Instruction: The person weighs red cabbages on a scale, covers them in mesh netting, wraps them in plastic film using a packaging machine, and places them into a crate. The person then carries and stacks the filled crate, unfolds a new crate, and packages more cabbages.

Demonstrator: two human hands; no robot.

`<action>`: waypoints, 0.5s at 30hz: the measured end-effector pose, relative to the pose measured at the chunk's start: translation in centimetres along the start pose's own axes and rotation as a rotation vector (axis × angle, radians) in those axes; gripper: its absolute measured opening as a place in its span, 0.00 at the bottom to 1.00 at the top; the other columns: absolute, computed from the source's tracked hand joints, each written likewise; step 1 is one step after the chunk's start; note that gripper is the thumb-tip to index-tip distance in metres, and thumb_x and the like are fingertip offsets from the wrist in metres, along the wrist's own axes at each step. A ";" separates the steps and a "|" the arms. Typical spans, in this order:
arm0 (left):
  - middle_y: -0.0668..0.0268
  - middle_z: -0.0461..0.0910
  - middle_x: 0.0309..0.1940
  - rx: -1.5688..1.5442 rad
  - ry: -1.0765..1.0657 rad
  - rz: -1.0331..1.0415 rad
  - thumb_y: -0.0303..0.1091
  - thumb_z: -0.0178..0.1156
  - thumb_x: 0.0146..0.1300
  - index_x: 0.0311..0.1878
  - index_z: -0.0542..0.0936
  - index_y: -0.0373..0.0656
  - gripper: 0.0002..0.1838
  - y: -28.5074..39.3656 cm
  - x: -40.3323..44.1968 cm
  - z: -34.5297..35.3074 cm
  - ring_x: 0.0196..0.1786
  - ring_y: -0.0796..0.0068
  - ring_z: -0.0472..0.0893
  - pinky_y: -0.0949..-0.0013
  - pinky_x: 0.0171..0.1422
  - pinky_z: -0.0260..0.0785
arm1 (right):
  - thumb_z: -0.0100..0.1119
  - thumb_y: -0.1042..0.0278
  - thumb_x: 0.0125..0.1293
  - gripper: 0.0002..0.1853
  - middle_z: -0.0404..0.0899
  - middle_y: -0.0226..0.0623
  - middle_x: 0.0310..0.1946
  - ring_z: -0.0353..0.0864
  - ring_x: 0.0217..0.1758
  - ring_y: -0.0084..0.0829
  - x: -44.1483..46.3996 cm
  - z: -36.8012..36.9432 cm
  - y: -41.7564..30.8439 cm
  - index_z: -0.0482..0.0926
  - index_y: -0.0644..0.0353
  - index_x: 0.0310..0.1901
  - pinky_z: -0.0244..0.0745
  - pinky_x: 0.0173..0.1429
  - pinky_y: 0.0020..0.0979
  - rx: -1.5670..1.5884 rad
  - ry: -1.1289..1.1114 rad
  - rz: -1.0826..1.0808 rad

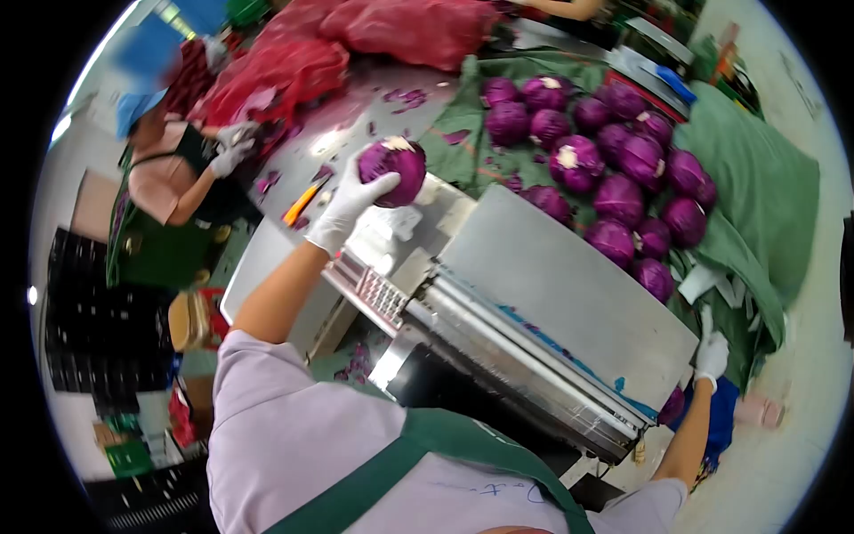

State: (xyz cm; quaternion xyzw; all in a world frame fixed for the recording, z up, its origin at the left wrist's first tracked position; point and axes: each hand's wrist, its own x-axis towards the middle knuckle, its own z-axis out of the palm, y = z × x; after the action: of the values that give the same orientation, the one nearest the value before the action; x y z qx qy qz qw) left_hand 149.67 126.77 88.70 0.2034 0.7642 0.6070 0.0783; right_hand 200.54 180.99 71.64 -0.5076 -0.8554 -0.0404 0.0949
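Note:
My left hand (349,206), in a white glove, is closed around a red cabbage (394,171) with a pale cut patch on top. It holds the cabbage above a machine part with a keypad (381,295). My right hand (713,356), also gloved, is at the right end of a flat grey metal plate (569,285). One finger stretches toward white strips (703,282) on the green cloth; nothing shows in this hand, and its other fingers are hard to make out. Several red cabbages (620,199) are piled beyond the plate.
Green cloth (765,205) lies under the pile. An orange-handled knife (302,205) and loose purple leaves lie on the metal table (356,98). Red mesh sacks (391,34) fill the back. A gloved co-worker (173,169) stands at left; another person's arm (565,9) shows at the top.

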 end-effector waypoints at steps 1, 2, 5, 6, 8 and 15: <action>0.60 0.75 0.56 0.041 0.071 0.017 0.43 0.76 0.48 0.67 0.64 0.39 0.45 -2.3 -1.2 -0.9 0.59 0.69 0.74 0.66 0.66 0.66 | 0.52 0.60 0.66 0.11 0.79 0.55 0.35 0.78 0.41 0.59 0.6 0.0 1.3 0.75 0.59 0.40 0.73 0.44 0.52 0.049 0.039 -0.013; 0.60 0.72 0.60 0.116 0.118 0.006 0.45 0.75 0.49 0.68 0.63 0.41 0.46 -4.6 -2.2 -1.8 0.62 0.69 0.72 0.65 0.68 0.64 | 0.52 0.60 0.67 0.11 0.79 0.53 0.35 0.78 0.40 0.56 0.7 -1.0 1.8 0.74 0.60 0.41 0.73 0.44 0.49 0.105 0.036 0.050; 0.58 0.66 0.63 0.034 0.110 0.205 0.43 0.75 0.48 0.70 0.59 0.41 0.49 -6.9 -4.8 -2.3 0.66 0.67 0.67 0.63 0.70 0.62 | 0.53 0.56 0.69 0.15 0.77 0.42 0.35 0.78 0.39 0.39 1.1 -6.4 3.2 0.71 0.61 0.45 0.71 0.46 0.39 0.467 0.150 0.018; 0.53 0.64 0.64 0.049 0.164 0.129 0.41 0.76 0.47 0.71 0.54 0.40 0.53 -7.7 -5.7 -2.4 0.67 0.61 0.67 0.61 0.72 0.59 | 0.55 0.55 0.69 0.18 0.75 0.35 0.38 0.74 0.43 0.28 0.7 -8.8 2.7 0.72 0.63 0.49 0.69 0.49 0.33 0.659 0.219 0.026; 0.48 0.60 0.66 0.020 0.102 0.158 0.47 0.77 0.46 0.74 0.48 0.40 0.59 -10.0 -6.7 -3.6 0.69 0.57 0.64 0.60 0.74 0.57 | 0.50 0.53 0.71 0.21 0.76 0.30 0.43 0.73 0.45 0.26 -2.8 -20.9 -4.0 0.75 0.63 0.56 0.68 0.48 0.29 0.884 -0.001 -0.101; 0.46 0.54 0.70 0.105 0.050 0.205 0.50 0.78 0.42 0.76 0.45 0.41 0.65 -8.4 -6.6 -5.1 0.73 0.51 0.57 0.57 0.76 0.52 | 0.46 0.56 0.74 0.21 0.79 0.27 0.40 0.72 0.38 0.18 -15.0 -29.2 -16.5 0.80 0.66 0.51 0.67 0.44 0.22 1.403 -0.605 0.106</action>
State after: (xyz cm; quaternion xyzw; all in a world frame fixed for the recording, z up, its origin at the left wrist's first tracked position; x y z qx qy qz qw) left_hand 151.93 118.01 81.07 0.2692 0.7719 0.5758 -0.0141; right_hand 196.64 155.36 97.62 -0.3574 -0.6439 0.6577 0.1584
